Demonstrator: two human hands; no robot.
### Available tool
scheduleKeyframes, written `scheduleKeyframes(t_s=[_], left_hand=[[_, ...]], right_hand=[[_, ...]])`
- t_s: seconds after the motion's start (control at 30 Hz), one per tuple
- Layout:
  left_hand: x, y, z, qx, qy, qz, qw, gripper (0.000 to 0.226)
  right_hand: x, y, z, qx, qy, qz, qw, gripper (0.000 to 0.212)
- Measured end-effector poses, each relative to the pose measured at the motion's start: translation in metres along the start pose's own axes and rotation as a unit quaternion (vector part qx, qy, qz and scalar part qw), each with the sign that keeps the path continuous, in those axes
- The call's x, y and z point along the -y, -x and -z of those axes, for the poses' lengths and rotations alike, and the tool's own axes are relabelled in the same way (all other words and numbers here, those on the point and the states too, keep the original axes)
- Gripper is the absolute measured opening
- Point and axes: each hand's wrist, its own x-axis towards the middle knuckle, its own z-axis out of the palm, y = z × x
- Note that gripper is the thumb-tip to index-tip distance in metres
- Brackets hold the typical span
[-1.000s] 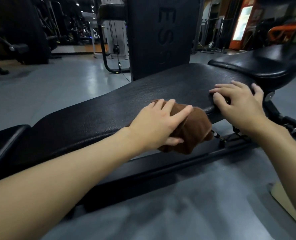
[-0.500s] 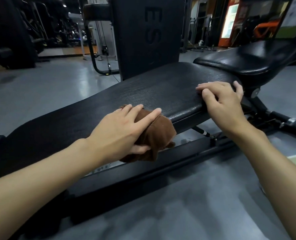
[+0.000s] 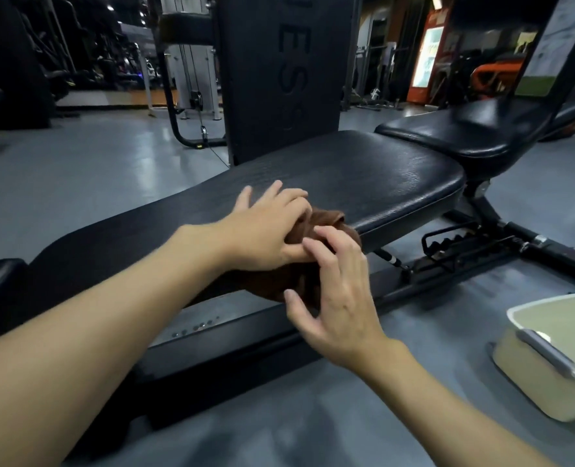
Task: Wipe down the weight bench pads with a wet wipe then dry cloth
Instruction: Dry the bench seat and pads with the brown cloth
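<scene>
Brown cloth (image 3: pixel 328 220) bunched on near edge of long black back pad (image 3: pixel 373 173), part hanging over side. Left hand (image 3: pixel 265 230) lies over cloth, fingers draped on top, thumb clamping it from near side. Right hand (image 3: pixel 341 298) spread, fingers loosely bent, holding nothing, fingertips at cloth beside left thumb; contact unclear. Seat pad (image 3: pixel 447 136) adjoins at right, tilted up. Cream tub (image 3: pixel 528 375) sits on grey floor (image 3: pixel 77 183), lower right, apart from bench frame (image 3: pixel 481 251).
</scene>
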Motion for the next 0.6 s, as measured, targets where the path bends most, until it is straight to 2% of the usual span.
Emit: scheduleKeyframes(t_s=[0.07,0.13,0.2,0.27,0.37,0.5,0.6], left_hand=[[0.02,0.016,0.018,0.075,0.073,0.0,0.995,0.048],[0.039,0.034,0.028,0.093,0.148,-0.024,0.984,0.043],[0.057,0.048,0.024,0.016,0.2,0.013,0.98,0.047],[0.071,0.056,0.01,-0.044,0.201,0.072,0.976,0.049],[0.083,0.056,-0.007,-0.061,0.185,0.098,0.976,0.052],[0.084,0.048,-0.01,-0.098,0.216,0.098,0.967,0.046],[0.076,0.045,-0.012,-0.071,0.192,0.07,0.976,0.041]], right_hand=[[0.013,-0.003,-0.012,0.014,0.064,-0.032,0.997,0.065],[0.03,-0.015,-0.022,0.013,0.117,-0.07,0.99,0.064],[0.05,-0.027,-0.035,0.02,0.157,-0.103,0.982,0.062],[0.064,-0.032,-0.049,0.033,0.193,-0.114,0.974,0.062],[0.059,-0.031,-0.06,0.033,0.235,-0.057,0.97,0.047],[0.016,-0.028,-0.044,0.005,0.221,0.08,0.972,0.038],[-0.026,-0.025,-0.018,-0.029,0.222,0.094,0.97,0.038]])
